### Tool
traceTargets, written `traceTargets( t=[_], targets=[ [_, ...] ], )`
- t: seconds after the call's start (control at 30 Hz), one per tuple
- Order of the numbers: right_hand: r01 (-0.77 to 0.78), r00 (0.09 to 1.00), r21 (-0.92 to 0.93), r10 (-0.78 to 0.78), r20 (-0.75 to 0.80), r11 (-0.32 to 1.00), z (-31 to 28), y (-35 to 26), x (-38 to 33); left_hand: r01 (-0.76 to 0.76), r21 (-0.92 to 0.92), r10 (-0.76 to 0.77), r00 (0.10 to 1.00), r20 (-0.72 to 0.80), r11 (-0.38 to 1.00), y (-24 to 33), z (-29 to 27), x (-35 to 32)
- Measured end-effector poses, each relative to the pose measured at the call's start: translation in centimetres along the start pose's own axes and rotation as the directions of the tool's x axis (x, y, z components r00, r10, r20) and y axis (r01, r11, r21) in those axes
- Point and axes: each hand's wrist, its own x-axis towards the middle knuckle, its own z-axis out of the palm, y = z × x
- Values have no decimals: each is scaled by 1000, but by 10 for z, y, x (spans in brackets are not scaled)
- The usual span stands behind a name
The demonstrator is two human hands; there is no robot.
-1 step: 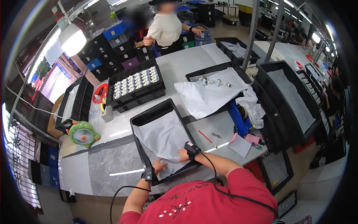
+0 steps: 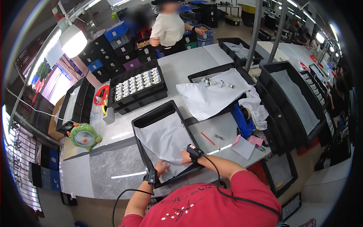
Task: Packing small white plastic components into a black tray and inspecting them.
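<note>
Directly in front of me on the table lies a black rectangular tray [image 2: 148,120], set at a slant. A crumpled white liner sheet [image 2: 160,137] covers most of its bottom. Inside the near end, my left hand [image 2: 162,168] rests by the sheet's near edge with its fingers apart. Close to its right, my right hand [image 2: 185,156] lies on the sheet, fingers stretched out. Neither hand visibly holds anything. Both wrists carry a black strapped device with a cable.
Beyond stands a black crate [image 2: 138,99] of white bulb-like parts. Another black tray [image 2: 242,74] holds a white sheet with several loose parts. A green fan [image 2: 84,136] stands left; a red pen [image 2: 210,140], a notepad [image 2: 242,147] and a blue tape dispenser [image 2: 242,120] lie right.
Across the table, a person's hand has shifted slightly to the right. My hands and the tray are practically unchanged.
</note>
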Motion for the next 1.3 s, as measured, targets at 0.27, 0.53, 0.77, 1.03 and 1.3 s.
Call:
traceTargets(
  t=[0.27, 0.53, 0.77, 1.03, 1.3],
  targets=[
    [106, 994, 132, -108, 7, 986, 33, 36, 24, -274, 198, 321, 906, -276, 941, 21, 13, 15],
    [21, 992, 257, 13, -129, 966, 56, 62, 11, 110, 463, 131, 880, -456, 879, 45, 45, 2],
    [-1, 975, 307, 69, -211, 952, 65, 69, 6, 191, 533, 122, 859, -498, 824, 54, 64, 6],
    [-5, 945, 385, 130, -300, 923, 66, 74, 1, 139, 608, 246, 826, -507, 782, 32, 62, 22],
    [27, 934, 470, 145, -327, 882, 51, 74, 12, -78, 498, 364, 780, -509, 864, 55, 22, 22]
  ],
)
